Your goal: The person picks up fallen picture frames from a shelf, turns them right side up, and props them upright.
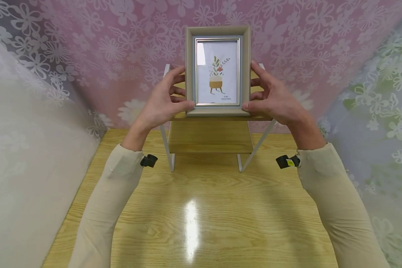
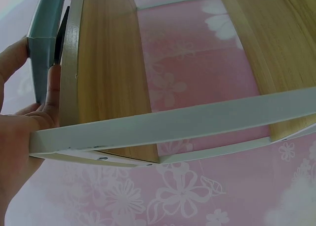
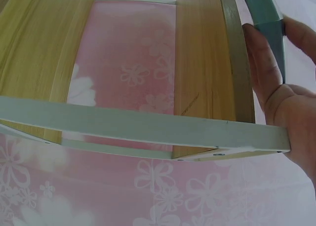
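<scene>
Both hands hold a beige picture frame [image 1: 190,70] upright over the top of a small two-tier wooden shelf [image 1: 209,137]. Behind its glass is a print [image 1: 216,83] of a potted plant on legs. My left hand [image 1: 162,98] grips the left side, thumb on the front near the lower corner and fingers round the edge. On the opposite side my right hand [image 1: 274,98] mirrors this grip. The left wrist view shows the frame's edge [image 2: 43,33] between thumb and fingers, close to the top board [image 2: 106,53]. In the right wrist view the frame's edge [image 3: 265,18] is pinched likewise.
White metal legs [image 1: 167,145] carry the shelf on a wood-grain surface [image 1: 221,208]. A pink floral backdrop [image 1: 137,48] stands behind it. Pale floral panels rise at the left [image 1: 30,149] and right [image 1: 382,123].
</scene>
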{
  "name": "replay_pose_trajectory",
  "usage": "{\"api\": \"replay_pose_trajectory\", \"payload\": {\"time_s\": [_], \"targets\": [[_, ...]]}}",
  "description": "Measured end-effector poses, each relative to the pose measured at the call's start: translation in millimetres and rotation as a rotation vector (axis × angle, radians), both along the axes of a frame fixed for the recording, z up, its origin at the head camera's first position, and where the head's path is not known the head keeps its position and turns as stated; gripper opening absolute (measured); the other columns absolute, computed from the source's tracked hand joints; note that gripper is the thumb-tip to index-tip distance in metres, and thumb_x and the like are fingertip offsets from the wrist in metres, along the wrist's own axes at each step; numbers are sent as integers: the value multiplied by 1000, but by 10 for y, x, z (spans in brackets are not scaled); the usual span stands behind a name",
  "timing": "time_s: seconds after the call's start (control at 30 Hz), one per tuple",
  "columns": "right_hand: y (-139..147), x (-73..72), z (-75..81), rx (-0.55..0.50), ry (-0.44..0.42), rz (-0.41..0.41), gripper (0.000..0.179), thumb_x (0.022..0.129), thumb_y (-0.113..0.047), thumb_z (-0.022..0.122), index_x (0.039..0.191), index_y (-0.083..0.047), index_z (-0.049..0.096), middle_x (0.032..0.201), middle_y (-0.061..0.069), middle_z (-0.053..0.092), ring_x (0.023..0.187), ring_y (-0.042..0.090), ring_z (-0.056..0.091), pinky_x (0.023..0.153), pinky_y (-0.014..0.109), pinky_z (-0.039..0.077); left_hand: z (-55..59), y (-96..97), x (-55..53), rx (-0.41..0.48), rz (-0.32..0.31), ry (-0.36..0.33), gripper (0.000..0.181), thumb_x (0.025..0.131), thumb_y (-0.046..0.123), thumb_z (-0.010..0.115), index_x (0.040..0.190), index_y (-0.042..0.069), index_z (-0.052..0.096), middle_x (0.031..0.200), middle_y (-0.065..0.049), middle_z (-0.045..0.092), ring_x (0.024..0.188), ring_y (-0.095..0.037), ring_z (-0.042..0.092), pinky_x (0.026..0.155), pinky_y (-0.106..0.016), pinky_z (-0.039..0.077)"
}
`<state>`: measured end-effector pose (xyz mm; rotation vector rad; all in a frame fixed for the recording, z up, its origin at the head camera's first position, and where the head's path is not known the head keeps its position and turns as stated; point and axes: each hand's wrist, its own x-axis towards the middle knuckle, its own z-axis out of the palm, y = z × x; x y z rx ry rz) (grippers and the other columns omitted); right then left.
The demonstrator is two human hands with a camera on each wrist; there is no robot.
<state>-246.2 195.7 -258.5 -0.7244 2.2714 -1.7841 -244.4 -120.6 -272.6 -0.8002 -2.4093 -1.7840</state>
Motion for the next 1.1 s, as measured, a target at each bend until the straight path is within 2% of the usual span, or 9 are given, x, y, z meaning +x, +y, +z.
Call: {"api": "replay_pose_trajectory", "payload": {"time_s": [0.1, 0.27, 0.4, 0.73, 0.97, 1.1], "targets": [[13, -2, 1, 7, -8, 0, 106, 84, 8, 73, 159, -37, 13, 128, 14, 49, 86, 20, 70, 70, 30, 60, -11, -15, 4, 11, 0, 6, 89, 85, 4, 76, 157, 13, 26, 149, -5, 45, 107, -23, 56, 96, -36, 51], [18, -8, -3, 27, -16, 22, 107, 86, 5, 72, 158, -42, 8, 126, 16, 55, 91, 21, 72, 68, 40, 60, -25, -33, 15, 36, -4, 11, 89, 85, 4, 76, 157, 14, 25, 151, -4, 42, 108, -22, 54, 96, -35, 50], [14, -4, -3, 38, -8, 7, 104, 89, 0, 72, 157, -44, 7, 125, 17, 57, 94, 23, 72, 66, 45, 59, -31, -39, 20, 46, -11, 22, 88, 85, 4, 76, 157, 15, 26, 151, -4, 41, 108, -22, 53, 95, -35, 50], [23, -11, -1, -8, 24, -6, 99, 90, 3, 68, 158, -40, 11, 142, 18, 48, 89, 21, 73, 61, 44, 59, -41, -15, 23, 83, -49, 59, 88, 85, 2, 76, 157, 15, 27, 151, -4, 41, 110, -23, 54, 93, -36, 52], [26, -5, -13, -109, -21, 11, 94, 91, 7, 64, 160, -33, 15, 122, 13, 60, 73, 20, 71, 57, 43, 59, -49, -28, 37, 92, -63, 78, 85, 87, 4, 75, 157, 17, 29, 149, -2, 44, 108, -22, 57, 89, -34, 54], [43, -12, -19, -191, -19, 36, 86, 91, 12, 60, 159, -24, 21, 112, 13, 68, 75, 23, 73, 53, 39, 58, -55, -40, 38, 95, -87, 82, 78, 90, 3, 68, 157, 18, 30, 149, -4, 44, 107, -23, 57, 85, -32, 53]]}}
